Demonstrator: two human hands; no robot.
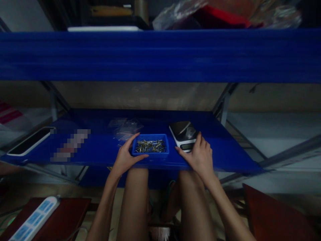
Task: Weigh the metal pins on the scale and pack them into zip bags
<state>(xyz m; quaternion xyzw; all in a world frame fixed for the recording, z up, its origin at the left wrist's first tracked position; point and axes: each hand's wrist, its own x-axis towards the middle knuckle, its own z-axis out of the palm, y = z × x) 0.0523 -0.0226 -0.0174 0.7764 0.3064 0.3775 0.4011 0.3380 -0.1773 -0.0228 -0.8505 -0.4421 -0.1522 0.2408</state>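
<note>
A small blue plastic bin [150, 155] filled with loose brass- and silver-coloured screws [150, 146] sits on the blue shelf near its front edge. My left hand [126, 156] holds the bin's left end, thumb along the front and fingers at the back corner. To the right lies a white digital scale [178, 144] with a dark top and a small display. My right hand [200, 154] spans the scale's front end, thumb on the left and fingers on the right. On the scale's top rests a small clear plastic piece [190, 132], too blurred to name.
Clear plastic bags [127, 128] lie behind the bin. A dark-screened tablet or phone [31, 142] is at the shelf's left end. An upper blue shelf beam [160, 55] crosses overhead. A white power strip [35, 219] rests on a reddish-brown stool [67, 214] at lower left.
</note>
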